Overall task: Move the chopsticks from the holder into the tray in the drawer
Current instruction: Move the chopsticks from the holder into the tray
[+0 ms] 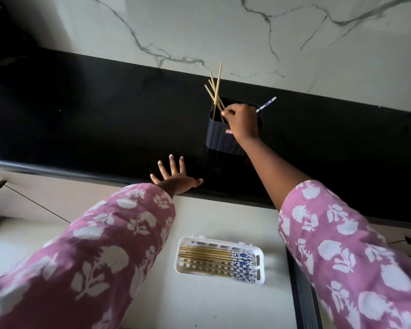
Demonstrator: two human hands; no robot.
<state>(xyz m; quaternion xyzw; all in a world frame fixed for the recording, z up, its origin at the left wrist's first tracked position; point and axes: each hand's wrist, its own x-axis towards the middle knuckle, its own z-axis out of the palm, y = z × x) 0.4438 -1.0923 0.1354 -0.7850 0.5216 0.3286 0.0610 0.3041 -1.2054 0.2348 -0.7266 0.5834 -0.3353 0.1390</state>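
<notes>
A dark ribbed holder (220, 138) stands on the black counter, with several bamboo chopsticks (215, 91) leaning out of it to the upper left. My right hand (243, 122) is over the holder's mouth and pinches one chopstick (267, 104), whose blue-and-white patterned end sticks out to the right. My left hand (176, 175) rests flat with spread fingers on the counter's front edge. Below, in the open drawer, a white slotted tray (259, 279) holds several chopsticks (207, 254) lying side by side, patterned ends to the right.
The black counter (93, 115) runs across the view under a white marble wall (247, 32). The pale drawer floor (211, 305) surrounds the tray. A dark drawer edge (299, 293) runs along the right. My patterned pink sleeves cover both lower corners.
</notes>
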